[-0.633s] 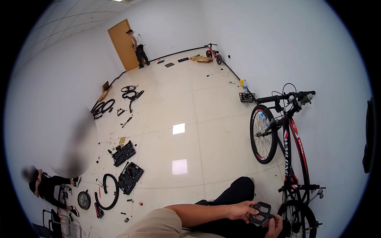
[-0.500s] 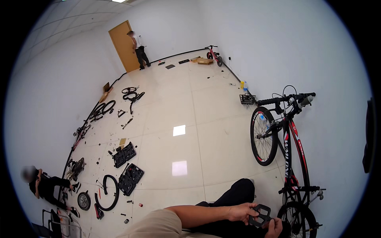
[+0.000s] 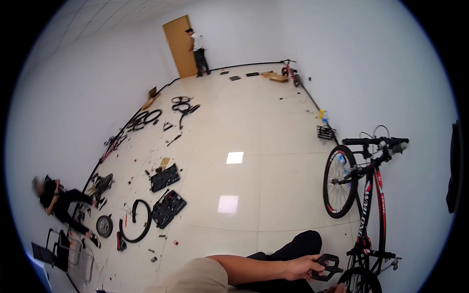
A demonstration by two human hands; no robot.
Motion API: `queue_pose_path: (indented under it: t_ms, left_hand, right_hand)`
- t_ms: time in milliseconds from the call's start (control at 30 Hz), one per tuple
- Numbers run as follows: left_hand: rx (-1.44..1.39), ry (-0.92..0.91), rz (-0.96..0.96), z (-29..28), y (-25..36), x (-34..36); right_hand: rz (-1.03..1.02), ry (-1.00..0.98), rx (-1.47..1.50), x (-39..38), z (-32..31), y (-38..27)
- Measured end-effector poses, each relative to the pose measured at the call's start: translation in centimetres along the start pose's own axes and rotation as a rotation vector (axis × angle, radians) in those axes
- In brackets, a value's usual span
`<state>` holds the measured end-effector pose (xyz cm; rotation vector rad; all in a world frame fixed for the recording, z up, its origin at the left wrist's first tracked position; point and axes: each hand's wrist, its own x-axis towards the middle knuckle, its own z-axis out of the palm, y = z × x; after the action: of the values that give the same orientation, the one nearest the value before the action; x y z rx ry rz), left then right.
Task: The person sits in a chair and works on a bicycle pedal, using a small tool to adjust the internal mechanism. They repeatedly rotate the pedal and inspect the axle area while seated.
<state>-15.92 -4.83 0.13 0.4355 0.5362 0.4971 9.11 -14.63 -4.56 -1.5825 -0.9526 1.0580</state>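
A black bicycle pedal (image 3: 320,276) with an open frame is in my left hand (image 3: 304,267), the fingers pinching its near side. The pedal's spindle side points right, toward the bicycle. Only a bit of my right hand (image 3: 337,289) shows at the lower edge, below the pedal and apart from it; its fingers are mostly cut off. Just to the right stands a black and red bicycle (image 3: 365,210) along the wall, its rear wheel (image 3: 360,282) close to my hands. My bent leg (image 3: 298,246) in dark trousers lies behind the pedal.
Two open black tool cases (image 3: 168,209) lie on the floor to the left, near a loose tyre (image 3: 146,222) and a small wheel (image 3: 104,226). One person (image 3: 63,202) sits at the left wall; another (image 3: 198,51) stands by the door. A wire basket (image 3: 326,133) is beyond the bicycle.
My right hand has come away from the pedal and dropped toward the lower edge. My left hand still holds the pedal, now turned. The whole view has shifted, moving the room rightward.
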Motion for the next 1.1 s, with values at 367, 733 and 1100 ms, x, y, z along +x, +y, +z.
queue_pose_path:
  t_ms: [367,733,1100]
  left_hand:
    - [-0.136,0.253,0.180,0.3,1.0,0.6]
    - [-0.964,0.121,0.080,-6.3,-6.5,17.3]
    - [0.449,0.476,0.424,1.0,-2.2,10.0]
  right_hand:
    - [0.216,0.068,-0.086,1.6,1.3,-0.4]
    - [0.457,-0.041,-0.092,12.1,10.3,1.6]
    - [0.511,-0.287,-0.015,16.0,22.6,1.2]
